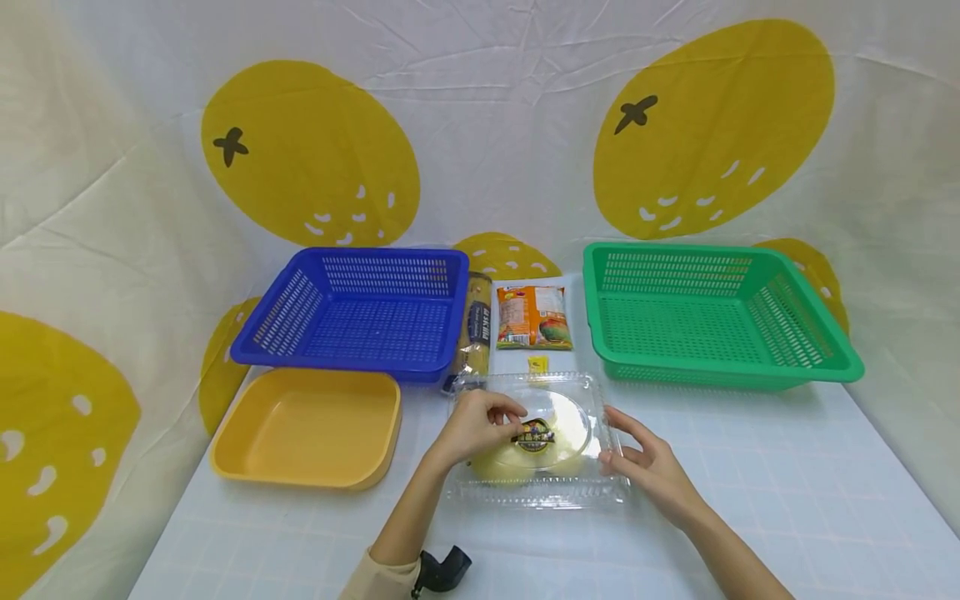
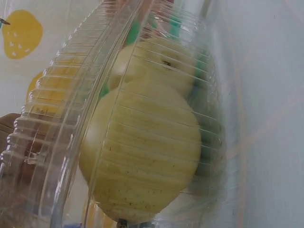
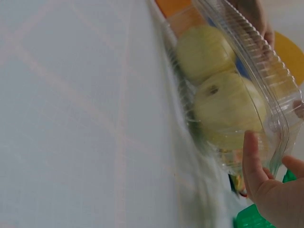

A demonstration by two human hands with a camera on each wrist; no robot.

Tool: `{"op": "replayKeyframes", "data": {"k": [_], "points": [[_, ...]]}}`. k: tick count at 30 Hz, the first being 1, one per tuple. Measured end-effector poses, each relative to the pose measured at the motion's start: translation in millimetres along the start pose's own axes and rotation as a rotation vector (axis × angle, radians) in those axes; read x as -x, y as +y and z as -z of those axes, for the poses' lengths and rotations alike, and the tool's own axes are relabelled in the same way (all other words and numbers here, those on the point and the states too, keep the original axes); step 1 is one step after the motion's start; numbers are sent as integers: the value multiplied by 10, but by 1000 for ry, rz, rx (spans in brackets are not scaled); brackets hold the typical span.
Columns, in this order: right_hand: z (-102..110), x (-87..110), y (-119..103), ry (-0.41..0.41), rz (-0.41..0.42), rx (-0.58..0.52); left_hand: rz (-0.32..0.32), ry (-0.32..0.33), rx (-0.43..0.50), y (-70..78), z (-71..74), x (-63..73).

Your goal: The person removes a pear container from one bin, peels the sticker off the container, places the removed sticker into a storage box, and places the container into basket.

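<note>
One clear ribbed plastic clamshell box [image 1: 562, 454] on the white-covered desk [image 1: 757, 492], two pale yellow-green round fruits [image 2: 140, 147] inside. Grasped at its right edge by the right hand [image 1: 656, 471]; over the lid [image 1: 573, 412], the bent left hand [image 1: 476, 425], grip impossible to tell. Apparently done: boxing, covering; outstanding: letting go, any latching.

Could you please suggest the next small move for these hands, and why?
Perhaps the left hand should move to the left edge of the clear box, for balanced support: the right hand is at its right end, the left is over the label on the lid, and fruit lies inside.
</note>
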State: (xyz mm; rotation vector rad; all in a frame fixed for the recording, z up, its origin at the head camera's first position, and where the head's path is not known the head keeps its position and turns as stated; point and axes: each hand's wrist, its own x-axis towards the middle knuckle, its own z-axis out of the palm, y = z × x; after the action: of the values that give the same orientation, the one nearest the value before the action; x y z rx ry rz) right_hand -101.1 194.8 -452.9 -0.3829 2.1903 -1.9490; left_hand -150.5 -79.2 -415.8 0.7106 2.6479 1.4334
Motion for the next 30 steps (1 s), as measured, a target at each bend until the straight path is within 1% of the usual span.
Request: {"op": "replayKeyframes", "data": {"k": [6, 11, 14, 19, 25, 30], "points": [[-2, 1, 3, 2, 4, 3, -7, 16, -31, 7, -18, 9], [0, 6, 15, 2, 17, 10, -22, 15, -39, 0, -26, 28], [3, 11, 21, -7, 37, 20, -31, 8, -30, -6, -29, 30], [5, 17, 20, -18, 63, 32, -25, 8, -13, -7, -32, 24], [3, 17, 18, -21, 66, 31, -20, 23, 10, -16, -30, 24], [-4, 9, 22, -15, 64, 28, -22, 27, 54, -28, -15, 35]]}}
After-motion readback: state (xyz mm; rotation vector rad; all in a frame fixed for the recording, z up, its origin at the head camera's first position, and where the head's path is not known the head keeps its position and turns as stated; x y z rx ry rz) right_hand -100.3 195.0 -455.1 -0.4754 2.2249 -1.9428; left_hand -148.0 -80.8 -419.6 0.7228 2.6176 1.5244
